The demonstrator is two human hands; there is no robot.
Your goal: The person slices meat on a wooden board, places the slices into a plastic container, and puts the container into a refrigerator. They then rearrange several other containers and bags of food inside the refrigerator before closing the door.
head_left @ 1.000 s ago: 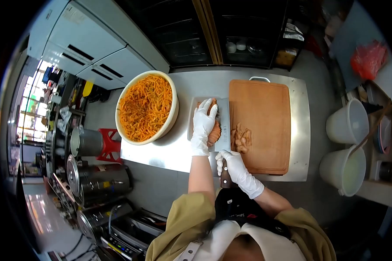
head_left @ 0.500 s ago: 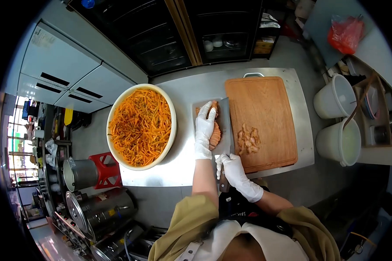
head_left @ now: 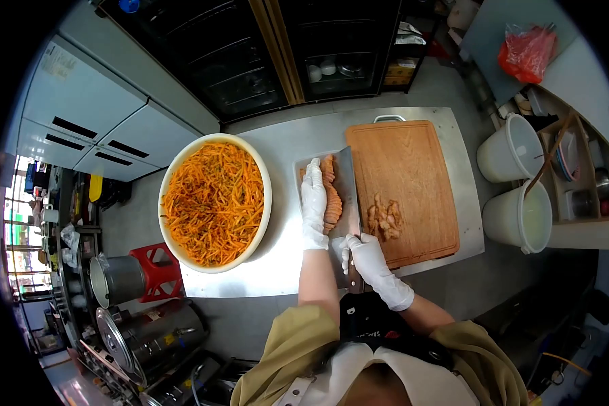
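My gloved left hand point(head_left: 313, 199) lies along the left side of some sliced cooked meat point(head_left: 331, 196), its fingers stretched out. The meat fans out in a row of brown slices between that hand and a cleaver's blade point(head_left: 346, 193). My right hand point(head_left: 371, 262), gloved too, is wrapped round the cleaver's handle point(head_left: 354, 277). Under the meat is a shallow metal tray point(head_left: 299, 161), partly hidden by the hand. To the right, a wooden cutting board point(head_left: 406, 162) carries a small pile of brown meat pieces point(head_left: 386, 218).
A large cream bowl point(head_left: 266, 203) full of shredded orange vegetable stands left on the steel table point(head_left: 284, 271). Two white buckets point(head_left: 507, 152) are beyond the right edge. A red stool point(head_left: 157, 271) and steel pots point(head_left: 162, 331) stand at the left.
My left fingers have shifted from over the top of the meat to its left side, drawn together. More slices show now. The cleaver stays beside the meat in my right hand.
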